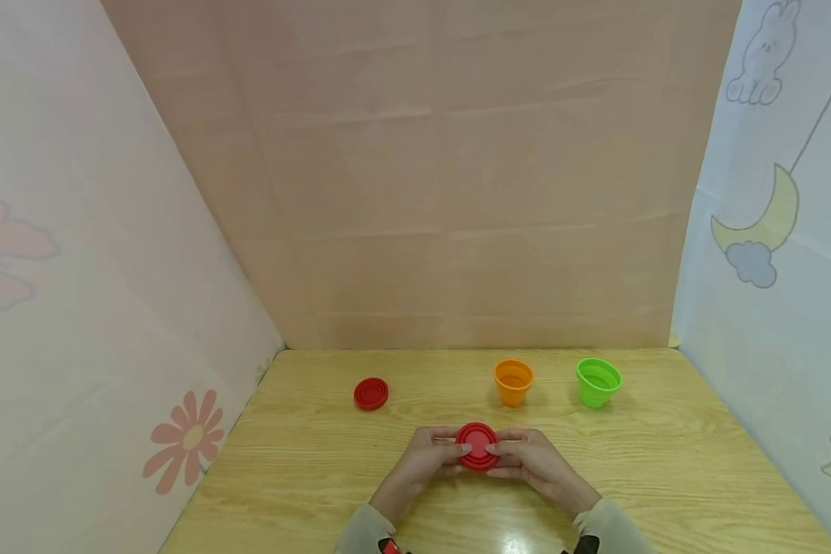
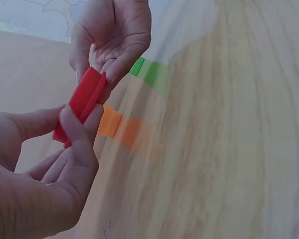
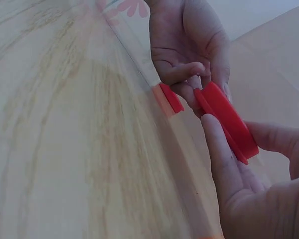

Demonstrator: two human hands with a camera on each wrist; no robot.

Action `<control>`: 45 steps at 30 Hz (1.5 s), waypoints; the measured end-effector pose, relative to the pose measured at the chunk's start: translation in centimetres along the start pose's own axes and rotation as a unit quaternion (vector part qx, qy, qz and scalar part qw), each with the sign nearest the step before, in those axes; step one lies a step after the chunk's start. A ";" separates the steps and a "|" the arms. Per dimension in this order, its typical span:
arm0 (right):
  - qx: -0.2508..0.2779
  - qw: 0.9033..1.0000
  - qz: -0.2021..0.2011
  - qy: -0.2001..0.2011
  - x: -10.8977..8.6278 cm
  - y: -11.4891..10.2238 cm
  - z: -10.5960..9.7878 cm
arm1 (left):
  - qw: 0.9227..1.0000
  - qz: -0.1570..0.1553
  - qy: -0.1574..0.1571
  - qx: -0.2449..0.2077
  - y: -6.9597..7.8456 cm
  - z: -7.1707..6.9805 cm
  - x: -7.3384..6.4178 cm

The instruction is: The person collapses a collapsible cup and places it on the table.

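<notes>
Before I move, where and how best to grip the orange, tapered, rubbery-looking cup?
Probably grip the orange cup just under its rim, thumb and fingers on opposite sides, from above: it stands upright and widens upward, so the taper should resist slipping out. Avoid the near side, where the left hand and right hand hold the red, round, rubbery-looking disc.

Red collapsible cup, folded flat to a thick round disc w/ concentric rings & wider rim along 1 edge. Held tilted, ringed face to viewer, btwn L fingers & R fingers, above bench.
</notes>
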State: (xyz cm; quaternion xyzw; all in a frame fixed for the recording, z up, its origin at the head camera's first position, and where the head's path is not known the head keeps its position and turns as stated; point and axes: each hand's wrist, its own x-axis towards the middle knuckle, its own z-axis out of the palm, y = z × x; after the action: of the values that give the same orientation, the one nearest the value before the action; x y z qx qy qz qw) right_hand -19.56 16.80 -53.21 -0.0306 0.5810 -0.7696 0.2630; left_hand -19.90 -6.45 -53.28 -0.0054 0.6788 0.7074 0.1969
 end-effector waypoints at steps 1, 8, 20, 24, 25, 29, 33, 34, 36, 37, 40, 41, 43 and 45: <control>-0.002 1.000 -0.001 -0.002 0.0 0.0 0.1 | 1.000 0.000 -0.001 0.001 0.0 -0.1 0.0; -0.041 0.999 -0.014 -0.025 -0.2 -0.2 0.3 | 0.999 -0.021 -0.010 -0.027 0.1 -1.0 -0.1; -0.253 0.961 -0.104 -0.030 -0.5 -0.8 0.4 | 0.994 -0.044 -0.047 -0.085 0.6 -1.5 -0.3; -0.261 0.958 -0.118 -0.019 -0.6 -0.8 0.6 | 0.993 -0.045 -0.061 -0.093 0.7 -1.5 -0.4; -0.260 0.958 -0.119 -0.014 -0.6 -0.7 0.7 | 0.993 -0.044 -0.063 -0.093 0.7 -1.5 -0.4; -0.248 0.962 -0.115 0.003 -0.6 -0.5 0.8 | 0.994 -0.043 -0.061 -0.078 0.7 -1.6 -0.4; -0.230 0.969 -0.092 0.021 -0.7 -0.4 0.8 | 0.997 -0.027 -0.060 -0.030 0.7 -1.8 -0.5; -0.224 0.970 -0.086 0.024 -0.7 -0.5 0.8 | 0.998 -0.019 -0.062 -0.015 0.7 -1.9 -0.5; -0.213 0.974 -0.072 0.028 -0.7 -0.5 0.7 | 0.998 -0.002 -0.066 0.012 0.7 -2.1 -0.7; -0.205 0.976 -0.065 0.028 -0.7 -0.5 0.6 | 0.997 0.007 -0.070 0.022 0.8 -2.2 -0.8; -0.184 0.982 -0.047 0.020 -0.8 -0.5 0.4 | 0.995 0.036 -0.077 0.053 0.9 -2.4 -0.9; -0.179 0.983 -0.042 0.015 -0.8 -0.6 0.3 | 0.994 0.046 -0.078 0.062 1.0 -2.5 -1.0; -0.169 0.985 -0.034 0.006 -0.8 -0.6 0.2 | 0.992 0.068 -0.082 0.074 1.0 -2.5 -1.0; -0.166 0.986 -0.029 -0.003 -0.9 -0.8 0.2 | 0.989 0.090 -0.082 0.084 1.0 -2.4 -1.0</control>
State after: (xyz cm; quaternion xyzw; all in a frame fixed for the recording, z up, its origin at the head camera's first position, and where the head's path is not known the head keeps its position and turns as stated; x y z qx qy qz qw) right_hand -19.00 17.16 -52.20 -0.0928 0.6987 -0.6701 0.2329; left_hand -19.91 -9.03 -52.29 0.1301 0.7153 0.6606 0.1871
